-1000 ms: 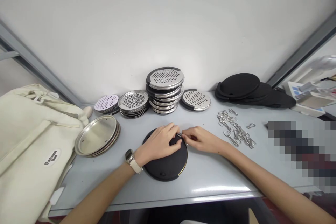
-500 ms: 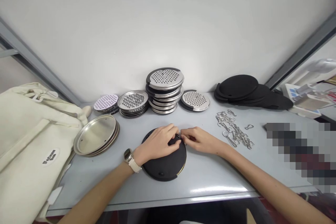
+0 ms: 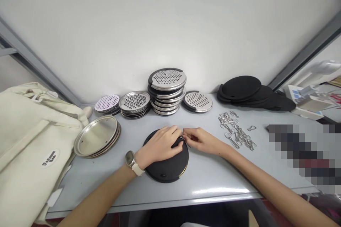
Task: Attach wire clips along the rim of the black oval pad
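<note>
A round black disc lies on the table in front of me, with a thin gold-coloured edge showing at its lower right. My left hand lies across its upper part, fingers and thumb closing on it near the upper right rim. At that same rim my right hand pinches a small metal clip, mostly hidden by the fingertips. Right of my hands is a loose pile of metal spring clips with rings.
Behind stand a tall stack of round graters, a lower grater stack, a single grater and a purple one. Metal discs and a cream bag are left. Black discs are piled at back right.
Both hands stay at the disc's upper right rim, with only slight finger movement around the metal clip. The whole view has shifted very slightly.
</note>
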Tool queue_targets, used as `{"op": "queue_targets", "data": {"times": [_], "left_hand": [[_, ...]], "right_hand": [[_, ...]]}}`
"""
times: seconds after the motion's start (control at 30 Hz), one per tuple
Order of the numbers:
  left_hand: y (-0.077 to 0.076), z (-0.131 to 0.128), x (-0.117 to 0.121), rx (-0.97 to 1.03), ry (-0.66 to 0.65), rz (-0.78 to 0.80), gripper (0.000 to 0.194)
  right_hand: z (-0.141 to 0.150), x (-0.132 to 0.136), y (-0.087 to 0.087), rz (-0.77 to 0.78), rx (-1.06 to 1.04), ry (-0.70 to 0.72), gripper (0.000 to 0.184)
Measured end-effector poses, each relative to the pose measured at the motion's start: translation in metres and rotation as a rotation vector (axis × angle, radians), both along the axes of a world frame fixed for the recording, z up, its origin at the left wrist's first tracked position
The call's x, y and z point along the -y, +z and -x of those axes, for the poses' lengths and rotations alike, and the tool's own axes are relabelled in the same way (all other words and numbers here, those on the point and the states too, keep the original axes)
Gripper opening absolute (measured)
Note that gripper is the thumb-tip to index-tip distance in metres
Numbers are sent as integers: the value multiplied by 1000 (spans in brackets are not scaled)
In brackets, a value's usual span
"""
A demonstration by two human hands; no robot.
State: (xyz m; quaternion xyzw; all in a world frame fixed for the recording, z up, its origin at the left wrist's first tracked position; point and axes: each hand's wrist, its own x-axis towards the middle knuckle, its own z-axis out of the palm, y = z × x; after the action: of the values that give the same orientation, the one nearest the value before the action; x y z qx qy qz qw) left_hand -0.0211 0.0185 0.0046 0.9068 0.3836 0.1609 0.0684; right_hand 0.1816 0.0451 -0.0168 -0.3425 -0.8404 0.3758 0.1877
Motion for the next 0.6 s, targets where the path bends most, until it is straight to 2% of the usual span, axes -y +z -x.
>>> {"op": "queue_targets", "data": {"times": [0.17, 0.3, 0.6], "left_hand": [[0, -1, 0, -117, -55, -118, 15], [-1, -1, -2, -118, -53, -139, 22], [-3, 3, -3, -27, -19, -55, 21]], "right_hand": [[1, 2, 0, 10, -18, -21, 25], [1, 1, -1, 40, -72, -39, 23], [-3, -8, -6, 362, -322, -18, 28]]}}
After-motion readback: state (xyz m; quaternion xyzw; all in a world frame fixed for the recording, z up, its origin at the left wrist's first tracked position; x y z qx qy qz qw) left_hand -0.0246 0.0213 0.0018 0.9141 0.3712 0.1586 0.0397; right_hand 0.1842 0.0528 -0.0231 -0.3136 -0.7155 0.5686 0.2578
